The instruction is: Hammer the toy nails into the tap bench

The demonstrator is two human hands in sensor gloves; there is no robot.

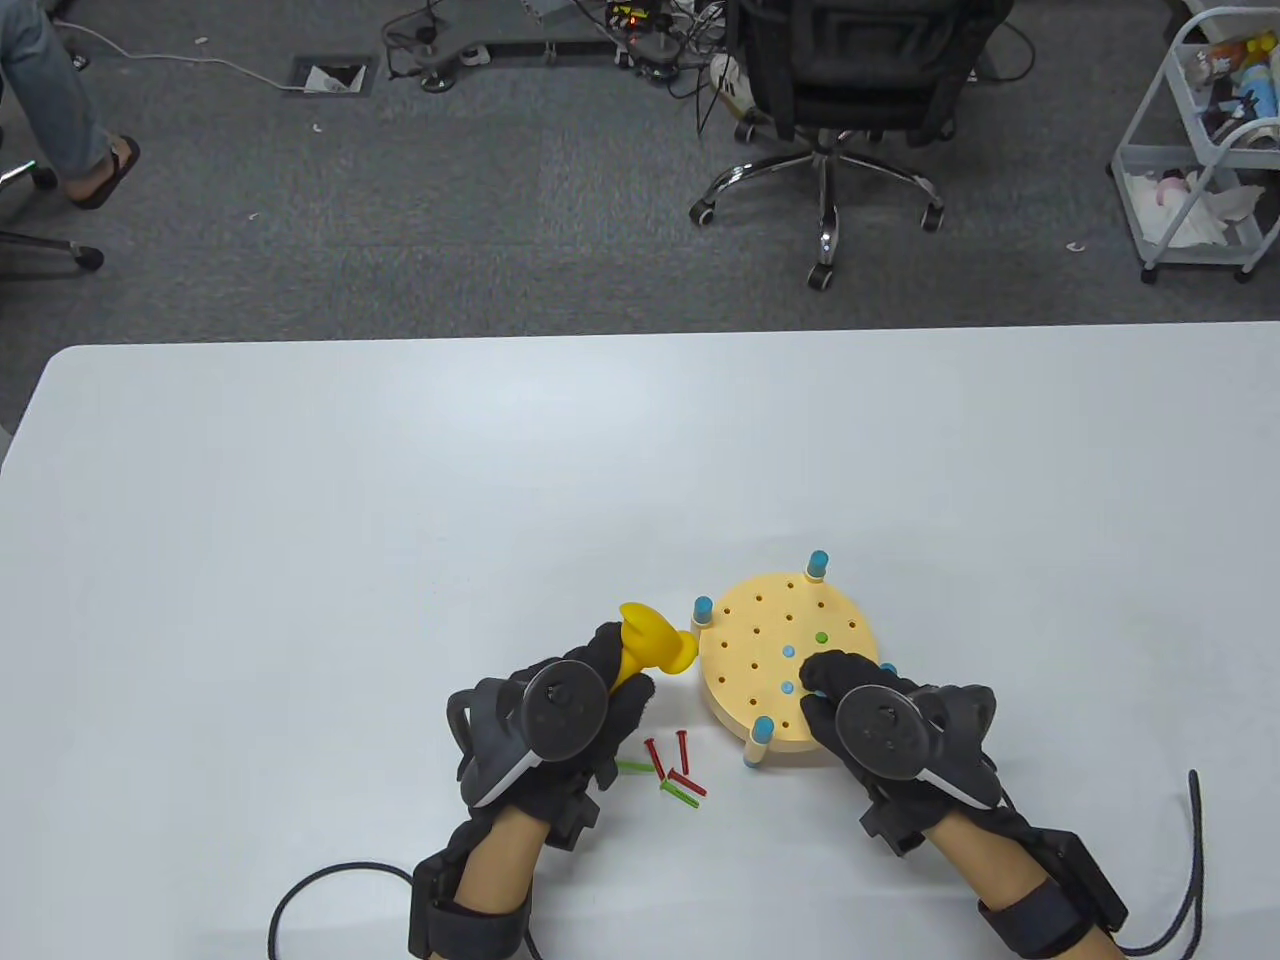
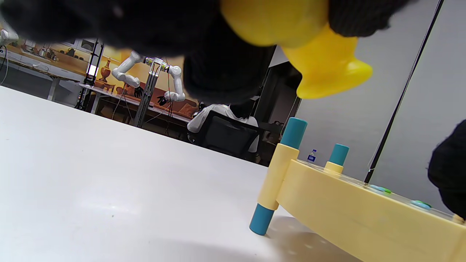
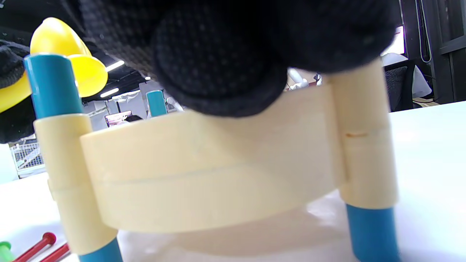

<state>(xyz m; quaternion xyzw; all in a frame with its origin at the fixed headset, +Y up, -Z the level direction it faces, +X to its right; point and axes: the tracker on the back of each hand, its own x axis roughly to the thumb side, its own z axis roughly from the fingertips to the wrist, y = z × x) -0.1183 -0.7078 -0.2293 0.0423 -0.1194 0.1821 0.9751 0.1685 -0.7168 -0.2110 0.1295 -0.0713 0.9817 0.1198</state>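
Yellow hammer (image 2: 320, 62) above tap bench (image 2: 364, 214)

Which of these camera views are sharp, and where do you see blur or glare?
Table view: sharp and evenly lit, soft shadows under the tap bench and both hands. Left wrist view: the yellow hammer and glove are close and blurred, the bench legs crisp, with a pale sheen on the table. Right wrist view: the right hand is a dark blur, and the bench edge soft.
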